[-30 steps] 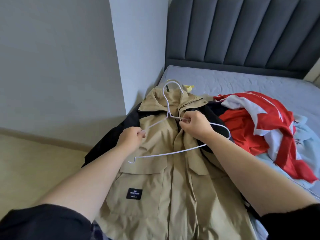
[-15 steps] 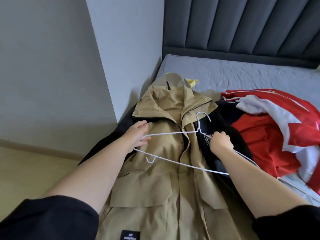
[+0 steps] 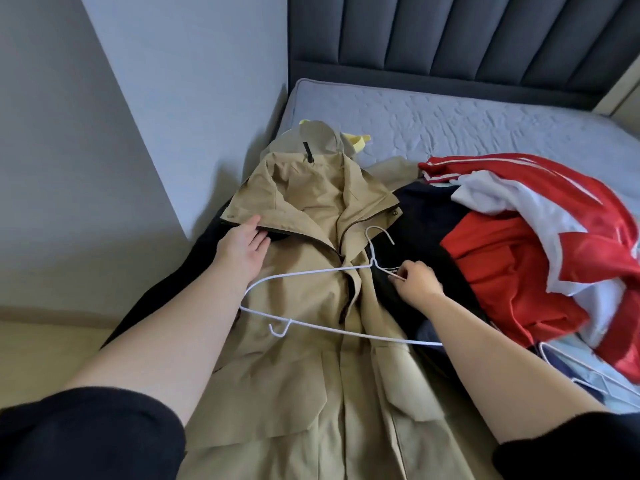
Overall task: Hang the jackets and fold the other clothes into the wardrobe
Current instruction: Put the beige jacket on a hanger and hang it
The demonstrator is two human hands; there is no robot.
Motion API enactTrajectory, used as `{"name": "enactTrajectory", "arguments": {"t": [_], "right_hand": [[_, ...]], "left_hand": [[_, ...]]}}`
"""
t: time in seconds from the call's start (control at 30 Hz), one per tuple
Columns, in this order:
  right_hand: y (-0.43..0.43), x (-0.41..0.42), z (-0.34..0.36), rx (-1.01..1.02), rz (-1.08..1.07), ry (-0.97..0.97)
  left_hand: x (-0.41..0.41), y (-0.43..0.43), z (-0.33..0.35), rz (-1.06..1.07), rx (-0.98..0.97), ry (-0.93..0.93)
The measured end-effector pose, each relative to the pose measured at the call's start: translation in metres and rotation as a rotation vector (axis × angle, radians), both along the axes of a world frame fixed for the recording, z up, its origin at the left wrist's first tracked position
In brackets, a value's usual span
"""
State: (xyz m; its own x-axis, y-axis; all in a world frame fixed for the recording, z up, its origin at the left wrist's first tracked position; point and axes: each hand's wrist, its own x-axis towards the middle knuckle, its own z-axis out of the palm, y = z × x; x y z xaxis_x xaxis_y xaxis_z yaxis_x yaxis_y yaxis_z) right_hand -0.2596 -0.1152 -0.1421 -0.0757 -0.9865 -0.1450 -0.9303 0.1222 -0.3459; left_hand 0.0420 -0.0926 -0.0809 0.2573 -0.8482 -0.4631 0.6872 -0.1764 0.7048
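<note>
On the bed [image 3: 450, 133]: tan jacket [image 3: 311, 341], front up, zip open. Left hand [image 3: 242, 242], fingers flat, at its collar. Right hand [image 3: 417, 282] pinches white wire hanger [image 3: 311, 271] lying across chest. Advice: lift collar, feed one hanger arm into each shoulder.

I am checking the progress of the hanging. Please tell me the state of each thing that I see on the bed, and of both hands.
beige jacket: flat on the bed, front open, not hung
white hanger: on the jacket, not inserted
left hand: open, touching the collar
right hand: pinching the hanger
red and white garment: crumpled, unfolded
</note>
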Motion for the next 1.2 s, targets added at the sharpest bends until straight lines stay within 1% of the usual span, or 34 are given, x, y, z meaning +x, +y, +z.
{"name": "enactTrajectory", "arguments": {"t": [0.13,0.17,0.27,0.37,0.47,0.57,0.77,0.9,1.1,1.2], "right_hand": [[0.02,-0.005,0.02,-0.168,0.006,-0.325],[0.027,-0.005,0.027,-0.209,0.018,-0.366],[0.046,-0.001,0.049,-0.312,0.05,-0.397],[0.063,-0.002,0.078,-0.472,0.015,-0.376],[0.073,-0.008,0.106,-0.599,-0.064,-0.291],[0.073,-0.007,0.129,-0.627,-0.133,-0.158],[0.08,-0.017,0.149,-0.665,-0.117,0.016],[0.094,-0.025,0.155,-0.677,-0.12,0.041],[0.112,-0.008,0.165,-0.716,0.001,0.012],[0.118,-0.002,0.171,-0.722,0.053,-0.004]], "left_hand": [[0.007,0.022,0.007,0.072,0.006,-0.046],[0.01,0.027,0.012,0.086,0.009,-0.049],[0.019,0.04,0.032,0.074,0.021,-0.069],[0.024,0.059,0.05,0.037,0.03,-0.067],[0.02,0.081,0.064,-0.008,0.063,-0.086],[0.008,0.102,0.079,0.034,0.094,-0.063],[0.001,0.138,0.106,0.12,0.073,-0.069],[0.003,0.156,0.114,0.175,0.016,-0.059],[0.004,0.173,0.128,0.202,-0.107,-0.022],[0.011,0.174,0.131,0.25,-0.118,-0.077]]}}
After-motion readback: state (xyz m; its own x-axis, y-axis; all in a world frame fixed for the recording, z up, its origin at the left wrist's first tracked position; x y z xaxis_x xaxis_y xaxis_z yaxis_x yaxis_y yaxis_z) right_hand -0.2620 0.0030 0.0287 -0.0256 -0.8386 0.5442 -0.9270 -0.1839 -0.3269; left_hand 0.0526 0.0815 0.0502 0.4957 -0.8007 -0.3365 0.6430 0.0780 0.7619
